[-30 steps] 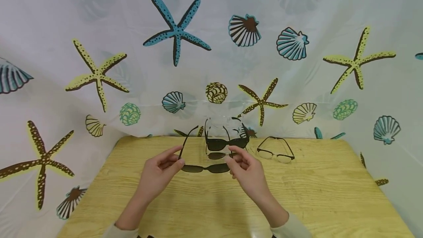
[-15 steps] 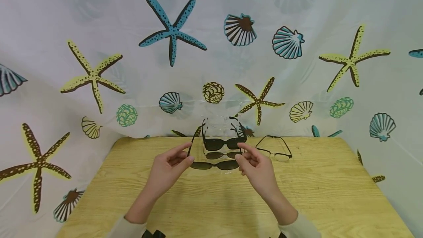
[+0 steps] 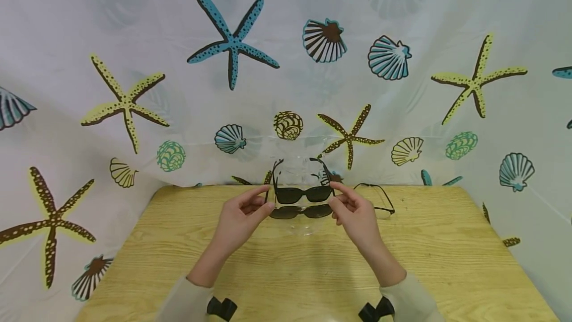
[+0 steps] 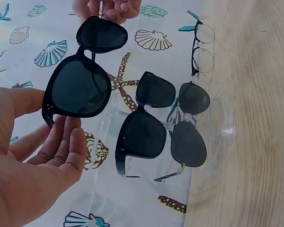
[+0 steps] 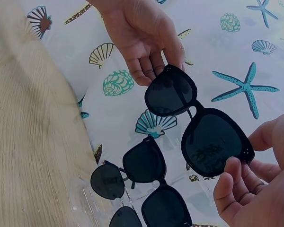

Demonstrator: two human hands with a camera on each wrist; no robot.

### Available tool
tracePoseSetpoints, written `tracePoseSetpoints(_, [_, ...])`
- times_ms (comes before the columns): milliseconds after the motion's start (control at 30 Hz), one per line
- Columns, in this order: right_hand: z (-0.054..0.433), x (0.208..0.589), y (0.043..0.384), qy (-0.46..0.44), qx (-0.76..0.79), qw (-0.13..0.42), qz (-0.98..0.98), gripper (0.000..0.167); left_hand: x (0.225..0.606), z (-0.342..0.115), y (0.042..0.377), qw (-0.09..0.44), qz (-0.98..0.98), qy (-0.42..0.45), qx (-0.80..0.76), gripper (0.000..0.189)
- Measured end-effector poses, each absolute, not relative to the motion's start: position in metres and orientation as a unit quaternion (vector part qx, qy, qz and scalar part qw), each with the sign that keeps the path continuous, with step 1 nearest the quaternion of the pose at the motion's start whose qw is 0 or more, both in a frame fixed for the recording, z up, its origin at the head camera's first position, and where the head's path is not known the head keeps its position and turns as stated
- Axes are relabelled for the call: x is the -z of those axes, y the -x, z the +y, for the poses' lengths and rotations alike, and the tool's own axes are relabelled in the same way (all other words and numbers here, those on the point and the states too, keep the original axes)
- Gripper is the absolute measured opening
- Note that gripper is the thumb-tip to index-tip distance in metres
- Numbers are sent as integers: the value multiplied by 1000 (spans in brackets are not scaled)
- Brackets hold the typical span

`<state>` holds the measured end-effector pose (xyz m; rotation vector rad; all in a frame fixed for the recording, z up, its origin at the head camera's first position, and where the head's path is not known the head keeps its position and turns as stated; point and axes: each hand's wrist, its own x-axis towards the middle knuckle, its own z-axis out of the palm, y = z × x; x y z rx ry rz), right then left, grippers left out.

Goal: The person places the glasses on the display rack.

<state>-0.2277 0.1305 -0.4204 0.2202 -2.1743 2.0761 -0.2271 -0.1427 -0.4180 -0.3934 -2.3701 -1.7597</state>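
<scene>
Both hands hold a pair of black sunglasses (image 3: 318, 211) by its two ends, with the temples pointing away. My left hand (image 3: 241, 220) pinches the left end near the hinge, and my right hand (image 3: 357, 215) pinches the right end. Behind and below, a clear display stand (image 4: 227, 125) bears another pair of black sunglasses (image 4: 142, 135). Lower on that stand sit thin-framed sunglasses (image 4: 189, 144), which the held pair covers in the head view. In the right wrist view the held sunglasses (image 5: 215, 142) are apart from the two pairs on the stand.
Clear-lens eyeglasses (image 3: 384, 208) lie on the wooden table (image 3: 286, 272) right of the stand, partly behind my right hand. A white curtain (image 3: 286, 78) printed with starfish and shells hangs along the table's back edge. Black devices (image 3: 222, 308) sit at both wrists.
Both hands have moved forward and right with the sunglasses, nearer the stand. The held pair now overlaps the thin-framed sunglasses in the head view, and the view has shifted slightly.
</scene>
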Motion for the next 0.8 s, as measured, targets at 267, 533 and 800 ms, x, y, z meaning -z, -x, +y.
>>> tracePoseSetpoints(267, [135,427,242,-77,-683,77,-722,31,418,-136,239,71,-808,119,573,45])
tracePoseSetpoints(533, [136,425,255,-65,-681,79,-725,34,415,-131,251,80,-812,108,568,45])
tracePoseSetpoints(800, [133,424,264,-48,-688,79,-720,33,415,-129,257,80,-813,96,569,47])
